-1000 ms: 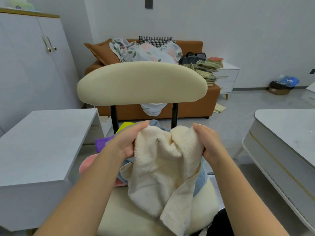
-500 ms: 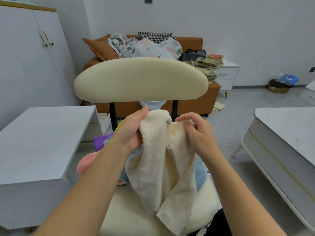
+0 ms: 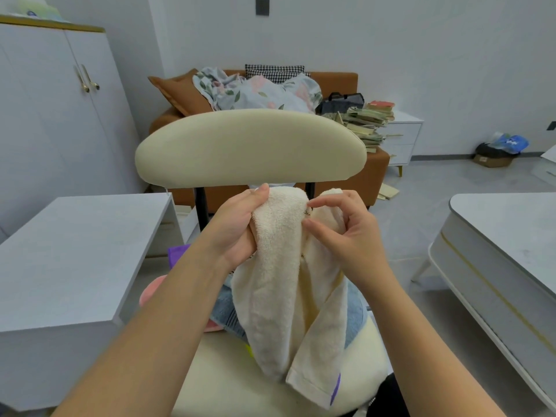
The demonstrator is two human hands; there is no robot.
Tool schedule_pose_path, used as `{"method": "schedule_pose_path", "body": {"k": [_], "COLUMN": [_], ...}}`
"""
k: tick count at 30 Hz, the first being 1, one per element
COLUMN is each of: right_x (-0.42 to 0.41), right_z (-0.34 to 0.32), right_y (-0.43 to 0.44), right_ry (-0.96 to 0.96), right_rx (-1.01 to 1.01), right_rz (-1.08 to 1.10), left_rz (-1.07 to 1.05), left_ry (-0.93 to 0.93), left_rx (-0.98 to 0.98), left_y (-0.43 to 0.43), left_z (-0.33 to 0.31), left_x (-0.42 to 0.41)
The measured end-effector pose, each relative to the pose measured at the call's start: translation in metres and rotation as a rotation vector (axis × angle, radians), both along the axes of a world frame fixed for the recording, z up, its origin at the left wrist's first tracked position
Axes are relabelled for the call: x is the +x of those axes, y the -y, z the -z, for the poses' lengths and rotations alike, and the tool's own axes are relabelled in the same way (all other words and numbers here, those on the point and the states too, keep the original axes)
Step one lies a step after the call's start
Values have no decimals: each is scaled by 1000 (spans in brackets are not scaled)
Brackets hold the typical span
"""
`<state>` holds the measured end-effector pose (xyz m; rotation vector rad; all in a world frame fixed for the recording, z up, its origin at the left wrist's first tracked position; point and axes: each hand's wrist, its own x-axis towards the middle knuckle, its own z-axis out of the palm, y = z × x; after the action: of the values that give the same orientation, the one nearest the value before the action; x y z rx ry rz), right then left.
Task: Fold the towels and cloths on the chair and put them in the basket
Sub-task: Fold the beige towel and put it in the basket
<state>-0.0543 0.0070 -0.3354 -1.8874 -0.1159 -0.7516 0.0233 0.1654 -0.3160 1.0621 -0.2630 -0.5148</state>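
Note:
A cream towel hangs in front of me above the cream chair, folded lengthwise with its lower end trailing onto the seat. My left hand grips its top left fold. My right hand pinches the top edge beside it with thumb and forefinger. Under the towel lie a blue cloth, a pink cloth and a purple cloth on the seat. No basket is in view.
A grey side table stands close on the left, a white marble table on the right. Behind the chair are an orange sofa with bedding and stacked books, a white cabinet and a white drawer unit.
Both hands have lifted the towel higher and drawn together. The right hand shifted from gripping a bunched corner to pinching the top edge near the left hand.

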Motion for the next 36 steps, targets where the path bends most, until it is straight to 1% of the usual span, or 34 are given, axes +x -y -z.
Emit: {"method": "schedule_pose_path", "body": {"k": [4,8,12,16,18,20,21,23,25,27,29,31,32,34,36], "right_x": [2,5,6,10,9,5,2,-2,-6,-10,-12,-14,-16,-20,-22], "right_z": [2,4,5,6,6,5,4,1,-3,-8,-13,-19,-23,-32,-39], "right_y": [-1,0,-3,-8,-3,5,9,14,16,17,21,25,26,23,17], "right_ry": [39,58,22,21,3,-66,-130,-278,-367,-384,-357,-330,-323,-330,-340], "right_rx": [42,42,41,49,80,128,126,49,-36,-24,58,107,118,122,111], "right_rz": [36,70,31,52,-28,-209,-307,-456,-554,-553,-476,-440,-455,-484,-408], "left_rz": [23,15,21,45,19,-42,-74,-115,-127,-187,-258,-284,-268,-161,-44], "left_ry": [-30,-93,-161,-168,-148,-133,-128,-120,-115,-93,-82,-118,-143,-176,-188], "left_rx": [19,9,-21,-28,-25,-8,14,86,134,75,-34,-52,-16,132,319], "left_y": [2,0,-1,-2,-5,-11,-14,-21,-26,-31,-36,-41,-43,-47,-49], "left_z": [-1,-2,-1,1,1,2,3,5,6,6,2,-1,-2,-6,-11], "left_x": [-2,-4,-5,-6,-3,3,7,15,18,20,19,19,20,21,20]}}
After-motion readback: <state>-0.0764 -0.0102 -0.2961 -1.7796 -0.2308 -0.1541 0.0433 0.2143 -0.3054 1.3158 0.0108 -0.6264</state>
